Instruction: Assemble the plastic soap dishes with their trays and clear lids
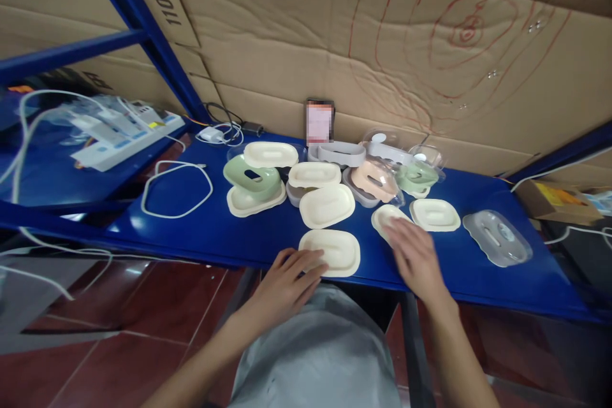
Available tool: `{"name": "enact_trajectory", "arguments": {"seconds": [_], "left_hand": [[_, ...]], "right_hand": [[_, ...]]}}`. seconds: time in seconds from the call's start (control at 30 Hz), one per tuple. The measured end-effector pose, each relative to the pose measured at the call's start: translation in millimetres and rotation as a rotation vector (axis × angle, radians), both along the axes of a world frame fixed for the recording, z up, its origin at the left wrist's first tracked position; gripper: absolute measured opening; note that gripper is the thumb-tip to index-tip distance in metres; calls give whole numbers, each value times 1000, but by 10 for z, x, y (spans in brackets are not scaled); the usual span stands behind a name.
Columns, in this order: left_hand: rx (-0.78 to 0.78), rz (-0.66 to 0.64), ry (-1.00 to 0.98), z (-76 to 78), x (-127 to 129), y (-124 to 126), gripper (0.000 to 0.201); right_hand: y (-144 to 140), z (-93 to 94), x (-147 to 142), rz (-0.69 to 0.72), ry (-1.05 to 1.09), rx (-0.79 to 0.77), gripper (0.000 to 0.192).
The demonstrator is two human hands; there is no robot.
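My left hand rests at the front edge of a blue shelf, its fingers touching the left rim of a cream oval tray. My right hand lies flat, fingers spread, over another cream tray a little to the right. Neither hand grips anything. More cream trays lie close by. A green ring-shaped piece sits on a cream tray at the left.
Peach and pale green pieces and clear lids crowd the back; one clear lid lies at the right. A white cable loop lies left, a phone leans on the cardboard wall. A power strip sits far left.
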State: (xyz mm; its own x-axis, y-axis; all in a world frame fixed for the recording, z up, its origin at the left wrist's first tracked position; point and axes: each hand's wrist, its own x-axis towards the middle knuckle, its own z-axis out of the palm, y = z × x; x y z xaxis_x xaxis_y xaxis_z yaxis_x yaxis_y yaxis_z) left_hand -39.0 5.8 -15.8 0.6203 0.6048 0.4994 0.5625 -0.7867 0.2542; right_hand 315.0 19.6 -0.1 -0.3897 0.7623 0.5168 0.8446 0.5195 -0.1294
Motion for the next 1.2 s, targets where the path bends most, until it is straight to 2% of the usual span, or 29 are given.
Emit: {"name": "enact_trajectory", "arguments": {"seconds": [0.07,0.13,0.23,0.3,0.4,0.5,0.63,0.77,0.83,0.93,1.0,1.07,1.2], "left_hand": [[-15,0,-1,-18,14,5,27],[-29,7,-24,-51,9,4,25],[-37,17,-72,-105,7,-4,23],[-33,15,-91,-124,21,-6,22],[-19,12,-111,-122,17,5,19],[-3,46,-109,-111,-108,57,18],[42,260,-70,-113,-450,171,17],[91,463,-74,-48,-606,220,25],[122,476,-93,33,-526,238,36],[129,389,-91,166,-274,376,44],[118,356,-36,225,-87,577,39],[109,398,52,252,64,825,34],[8,420,151,277,180,1163,23]], "right_hand": [[229,23,-427,130,-56,-55,57],[472,44,-686,163,-130,-54,57],[750,110,-820,198,-206,-14,43],[811,181,-807,230,-217,5,33],[671,287,-716,235,-152,-5,23],[337,317,-591,199,-14,-55,22],[-82,235,-474,134,8,-141,26],[-209,158,-490,122,-33,-198,27],[-196,132,-534,137,-37,-204,27],[-177,74,-613,159,-13,-213,27],[-186,15,-656,163,13,-219,26],[-205,-50,-680,154,35,-212,27],[-234,-155,-677,107,82,-153,30]]}}
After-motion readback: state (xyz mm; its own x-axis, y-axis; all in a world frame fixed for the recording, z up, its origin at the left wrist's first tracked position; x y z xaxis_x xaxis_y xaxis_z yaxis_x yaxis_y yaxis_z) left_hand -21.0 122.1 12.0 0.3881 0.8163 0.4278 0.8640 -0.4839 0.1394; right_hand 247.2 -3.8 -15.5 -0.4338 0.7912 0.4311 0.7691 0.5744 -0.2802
